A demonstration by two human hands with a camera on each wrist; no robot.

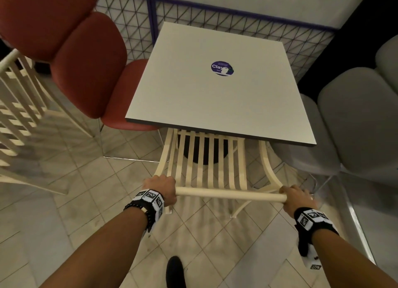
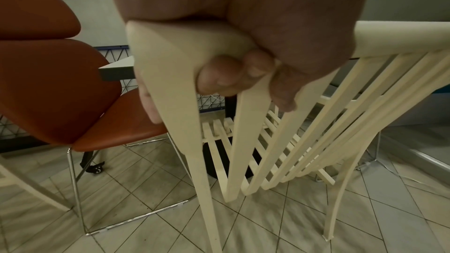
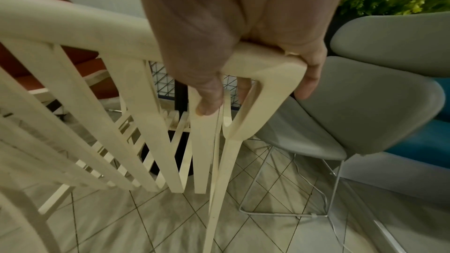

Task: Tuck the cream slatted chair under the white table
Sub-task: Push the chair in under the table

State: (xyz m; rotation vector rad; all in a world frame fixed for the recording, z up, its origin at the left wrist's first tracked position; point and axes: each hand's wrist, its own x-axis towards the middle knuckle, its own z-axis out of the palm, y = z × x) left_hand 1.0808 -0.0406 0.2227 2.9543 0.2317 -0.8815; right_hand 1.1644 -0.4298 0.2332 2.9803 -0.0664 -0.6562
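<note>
The white table (image 1: 215, 93) stands straight ahead of the person, its near edge facing them. The cream slatted chair (image 1: 204, 162) is just in front of that edge, with the front of its seat already hidden under the top and its back toward the person. Its top rail (image 1: 230, 194) runs side to side, level with the near edge. The left hand (image 1: 160, 187) is wrapped round the rail's left end and the right hand (image 1: 296, 198) round its right end, both about equally near. I think a straight push forward should finish it.
</note>
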